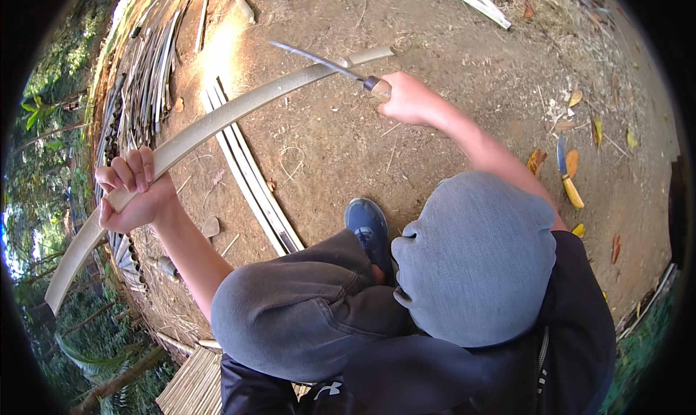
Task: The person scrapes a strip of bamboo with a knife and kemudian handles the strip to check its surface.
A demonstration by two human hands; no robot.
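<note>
My left hand is closed around a long, pale bamboo strip. The strip slants from the lower left up to the far middle, with a short length sticking out behind the hand. In my right hand is a knife, gripped by its wooden handle with a dark collar. Its narrow blade crosses the strip near the far end and points to the far left; whether the edge touches the strip I cannot tell.
Split bamboo strips lie on the dirt ahead of my shoe. A pile of thin strips is at the far left, pale pieces at the far right. Another knife with a yellowish handle lies on the right among leaves.
</note>
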